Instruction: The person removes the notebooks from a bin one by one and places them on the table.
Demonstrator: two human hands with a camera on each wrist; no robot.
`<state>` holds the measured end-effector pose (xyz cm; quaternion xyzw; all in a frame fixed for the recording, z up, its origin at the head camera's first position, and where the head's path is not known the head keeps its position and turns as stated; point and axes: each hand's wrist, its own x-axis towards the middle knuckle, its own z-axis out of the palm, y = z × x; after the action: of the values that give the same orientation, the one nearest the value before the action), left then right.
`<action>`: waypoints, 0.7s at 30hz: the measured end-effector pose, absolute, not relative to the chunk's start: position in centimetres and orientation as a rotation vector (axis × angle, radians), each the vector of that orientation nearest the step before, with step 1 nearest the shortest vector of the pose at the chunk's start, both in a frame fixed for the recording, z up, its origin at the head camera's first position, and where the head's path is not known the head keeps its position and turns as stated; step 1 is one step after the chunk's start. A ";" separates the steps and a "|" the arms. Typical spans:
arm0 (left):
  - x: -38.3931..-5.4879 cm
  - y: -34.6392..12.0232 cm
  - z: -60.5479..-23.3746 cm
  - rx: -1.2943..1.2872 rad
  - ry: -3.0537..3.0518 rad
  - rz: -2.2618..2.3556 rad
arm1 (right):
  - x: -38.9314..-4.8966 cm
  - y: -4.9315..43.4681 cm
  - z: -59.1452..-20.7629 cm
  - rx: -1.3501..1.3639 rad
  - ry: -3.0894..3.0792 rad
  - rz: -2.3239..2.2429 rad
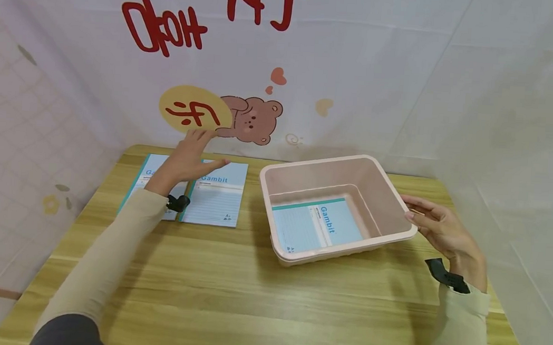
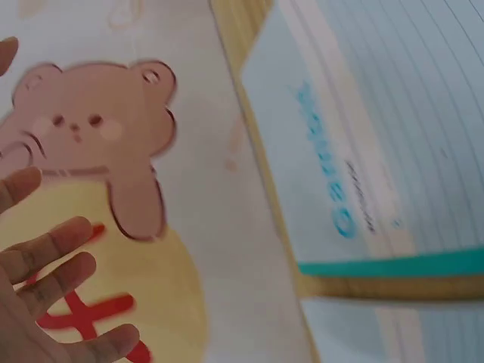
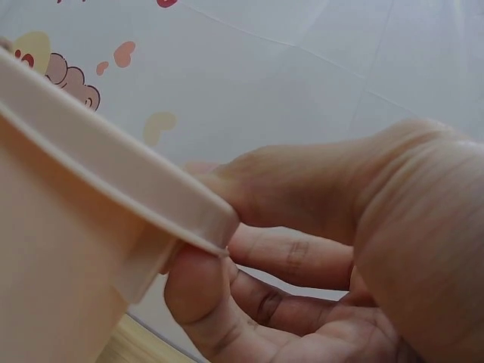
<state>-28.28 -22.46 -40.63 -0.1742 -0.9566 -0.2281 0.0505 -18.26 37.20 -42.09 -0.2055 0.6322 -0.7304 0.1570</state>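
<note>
My left hand [image 1: 189,159] hovers above two blue "Gambit" notebooks, its fingers spread and nothing in its grasp. The right-hand notebook [image 1: 213,203] lies flat, with its teal spine edge toward the other one [image 1: 138,185], which my forearm partly hides. With my right hand [image 1: 446,230] I pinch the right rim of a pale pink plastic basin [image 1: 276,173]; thumb and curled fingers meet on that rim in the right wrist view. Inside the basin a third Gambit notebook [image 1: 318,225] lies face up on the bottom, turned sideways. The basin sits at an angle on the table.
The wooden table [image 1: 249,308] backs onto a white cloth wall [image 1: 359,67] printed with a bear [image 1: 256,121] and red characters. More cloth hangs along the left and right sides. Dark straps [image 1: 448,278] circle both wrists.
</note>
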 end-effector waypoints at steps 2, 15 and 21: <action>-28.1 -21.6 -40.1 -0.571 -2.892 -0.703 | -18.2 37.2 -42.0 -0.590 1.808 -2.084; -27.0 -16.6 -37.1 -0.838 -2.761 -0.623 | -18.0 37.1 -42.0 -0.581 1.826 -2.077; -26.7 -14.7 -36.1 -0.970 -2.719 -0.572 | -18.1 37.1 -41.9 -0.592 1.820 -2.082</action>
<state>-26.73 -14.65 -36.14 -0.3280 -0.9193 -0.1934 0.0994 -18.05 37.10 -41.87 -0.2066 0.6356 -0.7273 0.1563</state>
